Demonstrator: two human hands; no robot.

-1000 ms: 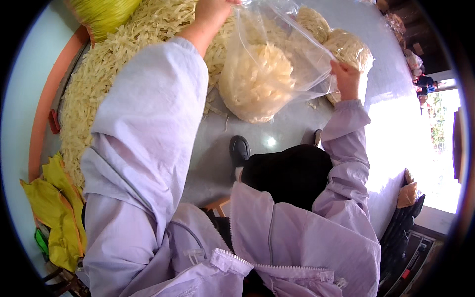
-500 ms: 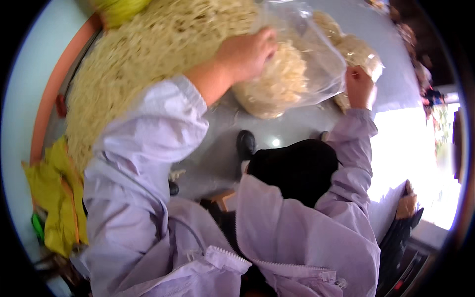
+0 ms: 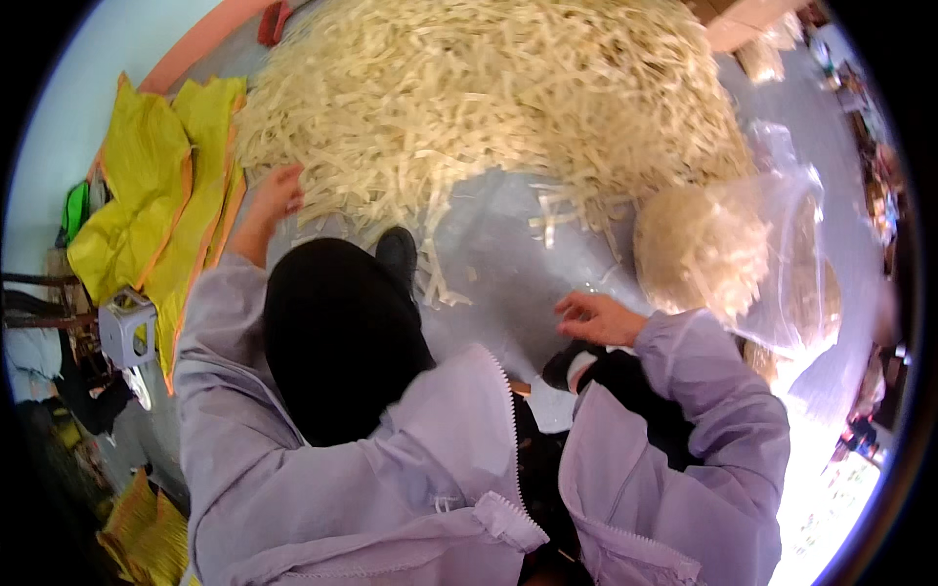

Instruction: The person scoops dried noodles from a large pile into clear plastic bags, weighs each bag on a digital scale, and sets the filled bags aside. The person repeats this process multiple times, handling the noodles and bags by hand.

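Note:
A wide heap of pale, flat strips (image 3: 469, 88) covers the floor in front of me. My left hand (image 3: 276, 200) is at the heap's near left edge, fingers loosely stretched and holding nothing that I can see. Whether it touches the strips I cannot tell. Over the floor by my right foot hangs my right hand (image 3: 598, 318), empty, with its fingers apart. To the right of it, a clear plastic bag (image 3: 788, 264) lies with its mouth away from my hands. Bunched strips (image 3: 699, 249) fill the left part of that bag.
Yellow woven sacks (image 3: 156, 195) with orange edges lie to the left, beside a small grey stool (image 3: 127, 327). A red object (image 3: 274, 21) sits at the far left by the wall. A cardboard box (image 3: 747, 21) stands at the far right, near another clear packet (image 3: 760, 61).
Both hands have let go of the clear bag, which now lies on the right. My left hand has moved left to the heap's edge; the view has turned left.

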